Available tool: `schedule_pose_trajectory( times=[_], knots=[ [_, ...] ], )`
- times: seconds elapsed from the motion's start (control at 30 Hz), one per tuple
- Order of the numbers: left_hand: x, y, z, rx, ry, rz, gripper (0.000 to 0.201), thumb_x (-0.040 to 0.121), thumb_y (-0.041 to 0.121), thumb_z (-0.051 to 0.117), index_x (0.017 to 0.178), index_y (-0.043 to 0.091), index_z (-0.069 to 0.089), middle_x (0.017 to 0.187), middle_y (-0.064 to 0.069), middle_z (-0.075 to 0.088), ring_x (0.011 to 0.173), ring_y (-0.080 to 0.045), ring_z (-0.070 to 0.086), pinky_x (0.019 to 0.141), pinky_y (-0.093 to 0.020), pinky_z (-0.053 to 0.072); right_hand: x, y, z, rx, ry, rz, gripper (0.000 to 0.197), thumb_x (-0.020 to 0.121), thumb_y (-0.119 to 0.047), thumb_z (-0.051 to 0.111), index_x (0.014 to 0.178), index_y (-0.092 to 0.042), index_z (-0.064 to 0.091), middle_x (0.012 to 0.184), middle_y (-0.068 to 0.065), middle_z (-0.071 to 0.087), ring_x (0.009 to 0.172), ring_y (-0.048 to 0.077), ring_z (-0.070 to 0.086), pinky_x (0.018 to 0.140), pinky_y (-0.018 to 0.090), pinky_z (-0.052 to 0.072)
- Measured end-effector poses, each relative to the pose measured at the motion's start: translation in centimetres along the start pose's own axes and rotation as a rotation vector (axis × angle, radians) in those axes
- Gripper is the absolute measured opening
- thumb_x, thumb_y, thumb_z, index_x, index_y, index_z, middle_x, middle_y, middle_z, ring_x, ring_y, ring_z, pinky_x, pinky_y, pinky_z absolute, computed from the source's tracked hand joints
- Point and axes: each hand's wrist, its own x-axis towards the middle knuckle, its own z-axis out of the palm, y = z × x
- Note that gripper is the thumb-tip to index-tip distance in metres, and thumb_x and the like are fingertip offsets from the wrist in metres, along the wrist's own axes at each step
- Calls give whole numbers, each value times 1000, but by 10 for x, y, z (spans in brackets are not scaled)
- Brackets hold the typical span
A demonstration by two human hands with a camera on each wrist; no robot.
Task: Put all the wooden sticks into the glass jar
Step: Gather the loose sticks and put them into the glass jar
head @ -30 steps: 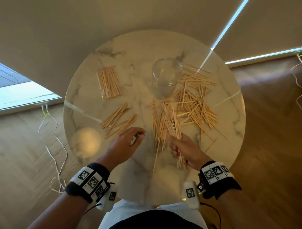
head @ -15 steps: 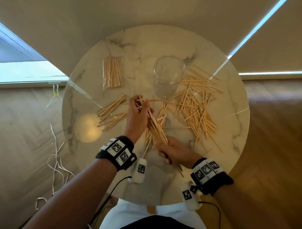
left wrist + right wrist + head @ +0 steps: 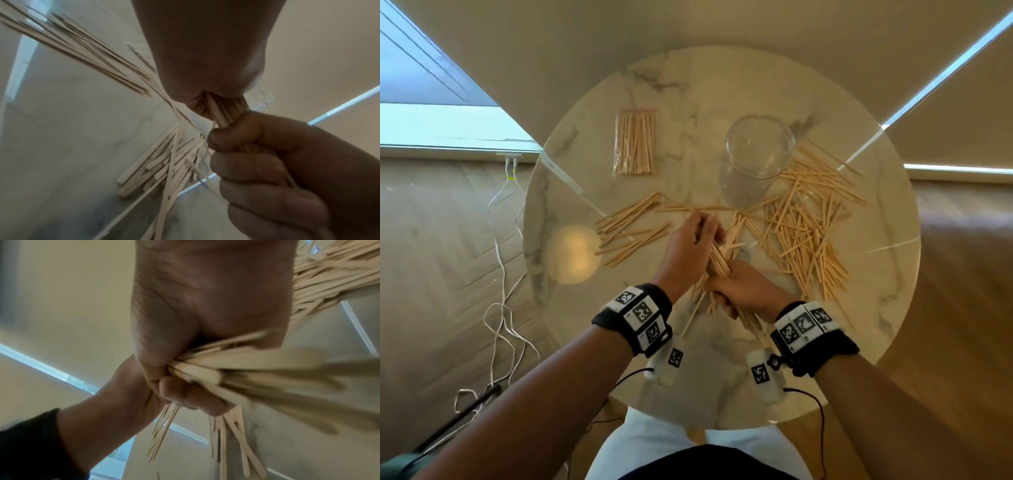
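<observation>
The clear glass jar (image 3: 758,147) stands upright at the back of the round marble table (image 3: 876,308), and I see no sticks inside it. Just in front of it, both hands hold one bundle of wooden sticks (image 3: 719,257) above the table. My left hand (image 3: 693,245) grips the bundle's upper part (image 3: 225,110). My right hand (image 3: 743,289) grips its lower part (image 3: 216,368), with stick ends poking out below the fist. Loose sticks (image 3: 808,226) lie scattered to the right of the jar and another group of sticks (image 3: 633,231) lies to the left.
A clear packet of sticks (image 3: 635,142) lies at the back left of the table. A few thin skewers (image 3: 693,313) lie under the hands near the front edge. White cables (image 3: 500,291) trail on the wooden floor at the left.
My left hand left the table's left side, came across and took hold of the upper part of the bundle that my right hand lifted. Both hands now hold it together.
</observation>
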Motion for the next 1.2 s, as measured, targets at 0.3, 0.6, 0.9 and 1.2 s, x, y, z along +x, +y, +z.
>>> schedule_pose_trajectory(
  times=[0.3, 0.6, 0.9, 1.2],
  knots=[
    [2, -5, -28, 23, -147, -245, 29, 101, 49, 60, 107, 20, 66, 90, -3, 78, 78, -21, 75, 75, -39, 64, 2, 0, 2, -139, 44, -5, 23, 92, -29, 70, 90, -7, 65, 62, 5, 54, 41, 12, 44, 40, 26, 37],
    [13, 1, -30, -10, -271, -332, 13, 93, 12, 75, 106, 10, 73, 85, -5, 79, 77, -16, 75, 74, -32, 62, 4, 14, 0, -521, 130, -82, 23, 96, -36, 64, 103, -14, 64, 88, 2, 66, 75, 17, 62, 59, 27, 41],
    [11, -3, -42, 294, -455, -156, 34, 90, 63, 67, 89, 31, 77, 86, -5, 76, 76, -26, 71, 78, -42, 61, 0, 16, 10, -623, 209, -105, 15, 96, -29, 63, 96, -14, 62, 94, 4, 65, 83, 22, 64, 65, 32, 48],
    [9, -19, -64, 355, -175, -203, 32, 104, 46, 54, 118, 21, 68, 104, -1, 71, 94, -16, 66, 82, -33, 56, -18, 26, 3, -180, 267, -2, 20, 100, -41, 62, 90, -24, 58, 67, -7, 58, 56, 12, 55, 56, 26, 44]
  ],
)
